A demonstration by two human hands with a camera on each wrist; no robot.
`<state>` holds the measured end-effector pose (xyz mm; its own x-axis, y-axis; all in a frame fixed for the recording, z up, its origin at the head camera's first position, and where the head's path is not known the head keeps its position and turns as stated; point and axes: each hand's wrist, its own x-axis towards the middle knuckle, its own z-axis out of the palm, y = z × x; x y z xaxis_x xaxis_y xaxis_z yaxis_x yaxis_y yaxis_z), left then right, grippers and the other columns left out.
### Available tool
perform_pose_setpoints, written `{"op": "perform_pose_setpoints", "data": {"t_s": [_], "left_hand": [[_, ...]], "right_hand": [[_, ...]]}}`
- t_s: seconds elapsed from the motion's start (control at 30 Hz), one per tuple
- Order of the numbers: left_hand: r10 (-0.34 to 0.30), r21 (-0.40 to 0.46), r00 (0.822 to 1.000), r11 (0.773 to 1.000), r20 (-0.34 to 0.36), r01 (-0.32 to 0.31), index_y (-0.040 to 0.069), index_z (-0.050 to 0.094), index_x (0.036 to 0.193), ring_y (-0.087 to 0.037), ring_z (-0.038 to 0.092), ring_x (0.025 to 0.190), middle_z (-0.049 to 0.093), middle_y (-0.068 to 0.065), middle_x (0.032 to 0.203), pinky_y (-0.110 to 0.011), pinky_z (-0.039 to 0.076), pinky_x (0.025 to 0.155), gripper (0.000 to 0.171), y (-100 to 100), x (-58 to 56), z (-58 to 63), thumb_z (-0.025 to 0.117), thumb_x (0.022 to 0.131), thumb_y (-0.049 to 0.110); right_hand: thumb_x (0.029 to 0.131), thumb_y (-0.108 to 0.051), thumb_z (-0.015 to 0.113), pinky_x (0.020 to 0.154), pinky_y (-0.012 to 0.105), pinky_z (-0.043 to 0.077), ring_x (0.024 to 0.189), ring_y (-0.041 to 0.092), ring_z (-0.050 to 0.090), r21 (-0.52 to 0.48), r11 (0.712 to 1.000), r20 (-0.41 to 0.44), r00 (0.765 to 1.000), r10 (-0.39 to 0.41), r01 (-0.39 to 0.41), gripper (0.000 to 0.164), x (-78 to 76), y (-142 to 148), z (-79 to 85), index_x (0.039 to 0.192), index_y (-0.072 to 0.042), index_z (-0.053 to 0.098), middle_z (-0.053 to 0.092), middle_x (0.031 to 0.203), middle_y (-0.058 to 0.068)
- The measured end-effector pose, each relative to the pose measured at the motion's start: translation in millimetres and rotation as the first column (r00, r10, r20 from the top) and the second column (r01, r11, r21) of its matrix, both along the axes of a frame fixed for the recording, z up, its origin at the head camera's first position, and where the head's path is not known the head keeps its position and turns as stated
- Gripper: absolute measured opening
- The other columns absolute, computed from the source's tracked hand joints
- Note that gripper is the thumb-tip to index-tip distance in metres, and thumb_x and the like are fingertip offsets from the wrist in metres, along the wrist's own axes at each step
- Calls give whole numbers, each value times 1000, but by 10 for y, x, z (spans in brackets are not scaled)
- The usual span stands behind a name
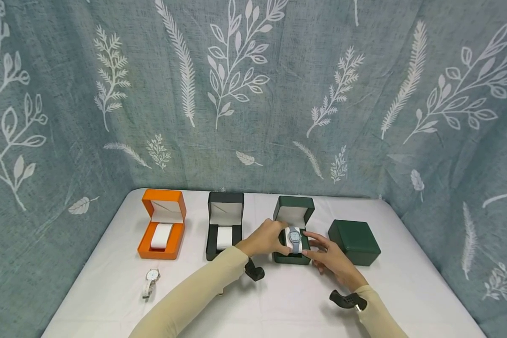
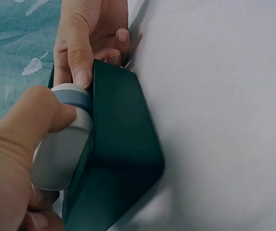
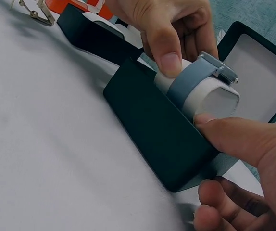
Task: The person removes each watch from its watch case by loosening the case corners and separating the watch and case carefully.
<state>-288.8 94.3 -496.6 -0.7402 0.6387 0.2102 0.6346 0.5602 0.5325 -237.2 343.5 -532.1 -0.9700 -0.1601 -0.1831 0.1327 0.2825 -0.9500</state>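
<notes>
A light-blue watch (image 1: 295,236) is wrapped round a white cushion (image 3: 200,91), which sits tilted in an open dark green watch box (image 1: 293,259). My left hand (image 1: 265,238) pinches the cushion from the left, its thumb close to the blue strap. On the right side, my right hand (image 1: 331,256) touches the cushion's end with a straight thumb (image 3: 219,127). Its other fingers hang loosely beside the box wall in the right wrist view. Where the right index fingertip rests is hidden in that view.
Left of the green box stand an open black box (image 1: 211,244) and an open orange box (image 1: 175,241), each with a white cushion. A silver-coloured watch (image 1: 151,279) lies before the orange one. A closed green box (image 1: 355,241) stands at the right.
</notes>
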Motion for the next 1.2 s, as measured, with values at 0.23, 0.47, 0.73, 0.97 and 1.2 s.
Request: {"op": "perform_pose_setpoints", "data": {"t_s": [0.23, 0.47, 0.73, 0.97, 1.2], "left_hand": [[11, 33, 999, 999, 49, -13, 1, 69, 128, -9, 64, 84, 75, -5, 109, -19, 49, 74, 64, -40, 15, 18, 92, 77, 31], [39, 54, 997, 998, 72, -43, 3, 70, 129, -11, 65, 96, 74, -4, 115, -22, 50, 81, 66, -75, -29, 44, 92, 76, 34], [38, 59, 997, 997, 68, -42, 7, 72, 127, -12, 63, 95, 75, 0, 114, -24, 50, 81, 62, -102, -63, 73, 92, 76, 36], [-29, 105, 997, 994, 73, 21, 6, 72, 128, -8, 54, 69, 76, -1, 107, -21, 46, 66, 61, -116, -79, 94, 91, 78, 34], [-75, 128, 992, 990, 101, 61, 6, 72, 127, -5, 45, 51, 75, 1, 94, -20, 40, 53, 58, -115, -107, 94, 90, 80, 34]], "right_hand": [[92, -33, 80, 54, 30, 49, 70, 18, 55, 15, 997, -50, 996, -73, 73, 60, 12, -10, 40, 146, -20, 58, 52, 142, 17], [98, -26, 74, 59, 29, 49, 68, 11, 52, -80, 997, -224, 974, -26, 9, 59, -19, 12, 146, 150, -9, 51, 52, 141, 19], [94, -9, 76, 53, 40, 46, 68, 11, 53, -55, 972, -254, 945, 208, -228, 83, -95, 31, 281, 163, -18, 31, 36, 156, 21], [91, -13, 81, 54, 48, 51, 71, 24, 58, 7, 954, -169, 940, 296, -299, 95, -112, -8, 314, 165, -30, 24, 29, 160, 13], [90, -14, 83, 54, 51, 53, 77, 24, 61, 39, 948, -152, 936, 319, -317, 94, -132, -63, 318, 163, -35, 28, 27, 159, 13]]}}
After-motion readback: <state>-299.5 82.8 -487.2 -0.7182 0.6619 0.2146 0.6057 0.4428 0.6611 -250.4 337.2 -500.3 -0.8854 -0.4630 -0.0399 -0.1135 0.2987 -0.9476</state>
